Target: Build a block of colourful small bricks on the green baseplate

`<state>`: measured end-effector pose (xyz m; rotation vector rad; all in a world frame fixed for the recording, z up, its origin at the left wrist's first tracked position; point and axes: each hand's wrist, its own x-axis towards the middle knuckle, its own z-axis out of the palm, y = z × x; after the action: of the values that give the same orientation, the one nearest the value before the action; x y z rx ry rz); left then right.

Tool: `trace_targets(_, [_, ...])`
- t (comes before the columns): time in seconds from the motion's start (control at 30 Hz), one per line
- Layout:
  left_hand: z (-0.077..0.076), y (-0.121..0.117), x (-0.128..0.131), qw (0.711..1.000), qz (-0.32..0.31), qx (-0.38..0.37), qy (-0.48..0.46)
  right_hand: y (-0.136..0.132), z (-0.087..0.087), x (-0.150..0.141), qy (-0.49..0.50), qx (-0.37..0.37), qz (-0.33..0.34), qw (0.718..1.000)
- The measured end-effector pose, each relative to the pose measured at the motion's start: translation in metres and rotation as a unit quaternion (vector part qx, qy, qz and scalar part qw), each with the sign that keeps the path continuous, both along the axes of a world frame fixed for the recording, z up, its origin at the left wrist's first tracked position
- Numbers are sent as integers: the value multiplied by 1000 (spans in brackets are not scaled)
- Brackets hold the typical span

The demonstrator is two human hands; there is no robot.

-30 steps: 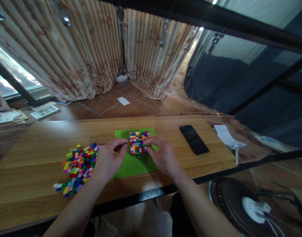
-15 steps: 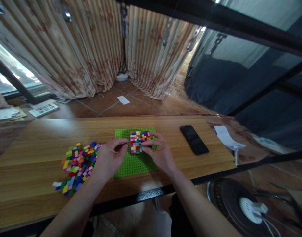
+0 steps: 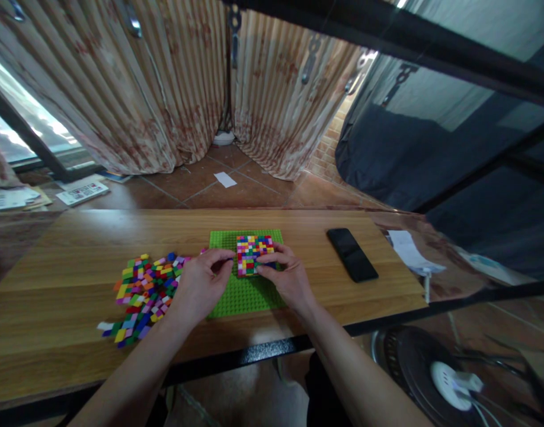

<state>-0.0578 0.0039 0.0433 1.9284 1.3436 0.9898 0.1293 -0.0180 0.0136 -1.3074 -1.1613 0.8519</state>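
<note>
A block of many-coloured toy bricks [image 3: 249, 246] stands on a green studded baseplate [image 3: 240, 299]. My left hand [image 3: 205, 281] is over the plate's left edge, thumb and forefinger pinched together just left of the block. Whatever lies between those fingertips is too small to make out. On the block's right side rests my right hand [image 3: 287, 273], its fingers curved over the top and its thumb at the near edge. Left of my left hand, a heap of loose coloured bricks [image 3: 143, 284] is spread on the wooden table; my forearm hides part of it.
A black phone [image 3: 352, 255] lies on the wooden table [image 3: 76, 243], right of the plate. Beyond the table's right end are white papers [image 3: 409, 249]. A round dark stool [image 3: 423, 367] with a white power strip [image 3: 450, 382] stands at the lower right. Curtains hang behind.
The view has shifted slightly, moving the whole scene a little to the right. Both hands keep nearly the same places at the block, the left still pinched beside it.
</note>
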Motion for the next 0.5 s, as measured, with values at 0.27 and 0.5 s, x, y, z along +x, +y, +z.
trace_targets(0.27, [2,-3,4,1000,-4,-15,-1,3,7,-6,52,-50,-27,997])
trace_targets(0.5, [-2,-2,5,1000,2,-3,0,6,11,-11,72,-66,-47,994])
